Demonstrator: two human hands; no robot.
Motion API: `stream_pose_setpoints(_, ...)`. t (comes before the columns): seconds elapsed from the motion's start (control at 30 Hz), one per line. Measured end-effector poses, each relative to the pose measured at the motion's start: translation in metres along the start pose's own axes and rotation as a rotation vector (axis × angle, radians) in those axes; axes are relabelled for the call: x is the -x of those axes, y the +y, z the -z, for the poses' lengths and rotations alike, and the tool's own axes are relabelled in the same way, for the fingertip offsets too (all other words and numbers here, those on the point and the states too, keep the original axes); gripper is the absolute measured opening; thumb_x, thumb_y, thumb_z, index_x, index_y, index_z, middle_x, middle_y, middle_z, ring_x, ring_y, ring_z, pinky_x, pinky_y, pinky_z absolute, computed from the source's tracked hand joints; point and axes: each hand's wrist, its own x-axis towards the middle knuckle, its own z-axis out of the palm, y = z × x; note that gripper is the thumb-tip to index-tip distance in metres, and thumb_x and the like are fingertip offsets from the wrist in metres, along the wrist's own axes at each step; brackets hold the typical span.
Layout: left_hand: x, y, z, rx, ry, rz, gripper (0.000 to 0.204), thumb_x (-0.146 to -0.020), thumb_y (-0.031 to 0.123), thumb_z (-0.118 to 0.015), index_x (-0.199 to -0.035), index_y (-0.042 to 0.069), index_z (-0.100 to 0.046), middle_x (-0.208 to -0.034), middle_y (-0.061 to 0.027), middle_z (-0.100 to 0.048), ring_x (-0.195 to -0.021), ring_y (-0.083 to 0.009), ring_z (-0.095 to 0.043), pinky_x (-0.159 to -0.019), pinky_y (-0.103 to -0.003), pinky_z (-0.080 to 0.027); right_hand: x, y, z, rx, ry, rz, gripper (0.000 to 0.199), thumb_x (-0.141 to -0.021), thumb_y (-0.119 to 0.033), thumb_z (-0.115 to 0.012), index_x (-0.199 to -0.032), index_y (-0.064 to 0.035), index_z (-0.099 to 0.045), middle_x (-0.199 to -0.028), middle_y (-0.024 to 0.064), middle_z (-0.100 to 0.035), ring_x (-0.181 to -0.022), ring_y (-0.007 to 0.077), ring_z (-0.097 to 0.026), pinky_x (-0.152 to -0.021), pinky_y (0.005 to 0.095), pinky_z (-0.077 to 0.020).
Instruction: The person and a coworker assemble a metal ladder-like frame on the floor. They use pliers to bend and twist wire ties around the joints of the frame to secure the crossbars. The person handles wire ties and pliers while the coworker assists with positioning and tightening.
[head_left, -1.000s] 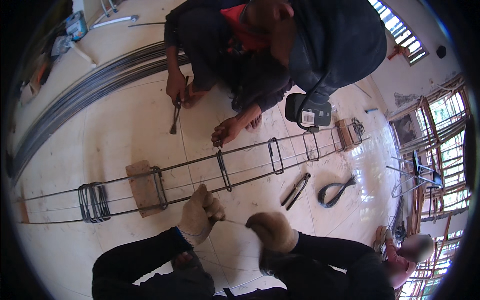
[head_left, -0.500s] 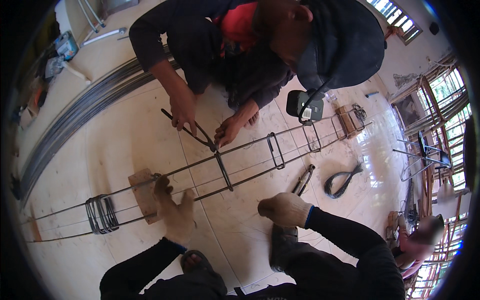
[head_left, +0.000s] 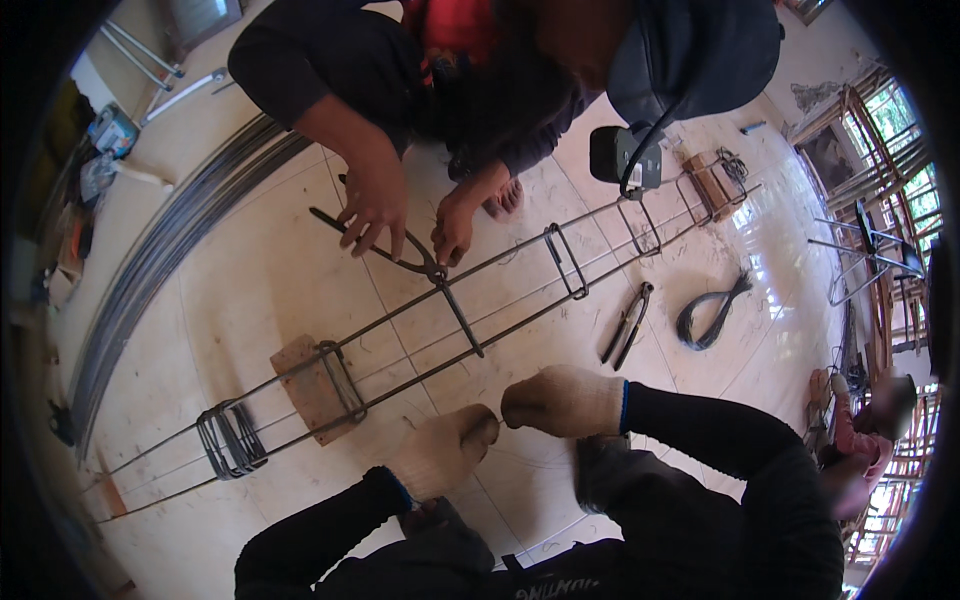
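Note:
My left hand (head_left: pixel 447 452) and my right hand (head_left: pixel 566 402), both in cream work gloves, meet almost fingertip to fingertip in front of me. Their fingers are pinched closed; whatever they hold is too small to make out. Just beyond them lies a long frame of steel bars (head_left: pixel 530 326) with square stirrups around it. One stirrup (head_left: pixel 463 318) stands at the middle, where a co-worker's hands (head_left: pixel 376 200) work pincers (head_left: pixel 408 262) at the far bar. Another stirrup (head_left: pixel 341 380) sits over a brick-like block (head_left: pixel 306 390) under the frame.
Another pair of pincers (head_left: pixel 628 325) and a loop of thin wire (head_left: pixel 712 320) lie on the tiled floor to the right. Bunched stirrups (head_left: pixel 232 440) hang at the frame's left end. Long bars (head_left: pixel 165 255) lie behind. Another person (head_left: pixel 868 435) is at the far right.
My left hand has moved right, away from the block and stirrup, and closed beside my right hand. My right hand stays closed. The stirrup by the block now shows. The co-worker keeps gripping with the pincers.

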Motion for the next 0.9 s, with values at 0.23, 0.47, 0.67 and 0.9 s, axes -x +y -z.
stream_pose_setpoints(0.23,-0.005,-0.024,-0.008,0.176,0.267,-0.213,0.026,-0.112,0.025,-0.058,-0.111,0.003,-0.072,-0.092,-0.0194,-0.072,-0.081,-0.0341,-0.069,-0.078,-0.042,-0.055,-0.002,0.000,-0.015,0.207,0.299,0.031,0.019,-0.108,-0.027,-0.066,-0.116,-0.0134,-0.077,-0.107,0.0147,-0.079,-0.101,0.0369,-0.077,-0.087,0.0491,-0.0597)
stream_pose_setpoints(0.47,0.004,-0.024,-0.007,-0.087,0.255,-0.141,0.021,-0.111,0.016,-0.059,-0.115,0.003,-0.074,-0.093,-0.0183,-0.077,-0.083,-0.0272,-0.079,-0.077,-0.042,-0.060,0.014,-0.013,-0.010,0.366,0.018,0.175,0.025,-0.104,-0.020,-0.065,-0.126,-0.0154,-0.075,-0.111,0.0116,-0.079,-0.104,0.0359,-0.076,-0.090,0.0472,-0.0598)
stream_pose_setpoints(0.67,0.002,-0.029,-0.005,-0.093,0.262,-0.249,0.021,-0.108,0.025,-0.064,-0.118,0.010,-0.075,-0.098,-0.0210,-0.077,-0.089,-0.0416,-0.077,-0.078,-0.049,-0.061,0.020,-0.004,-0.025,0.345,0.154,0.076,0.023,-0.104,-0.021,-0.065,-0.125,-0.0169,-0.073,-0.108,0.0111,-0.079,-0.096,0.0364,-0.078,-0.083,0.0495,-0.0607)
stream_pose_setpoints(0.9,0.016,-0.060,-0.009,-0.095,0.106,-0.098,0.023,-0.110,0.021,-0.061,-0.117,0.006,-0.077,-0.096,-0.0167,-0.081,-0.087,-0.0339,-0.080,-0.081,-0.045,-0.063,0.033,-0.008,-0.027,0.392,-0.186,0.081,0.018,-0.105,-0.023,-0.066,-0.117,-0.0138,-0.075,-0.106,0.0104,-0.077,-0.097,0.0366,-0.078,-0.082,0.0493,-0.0619)
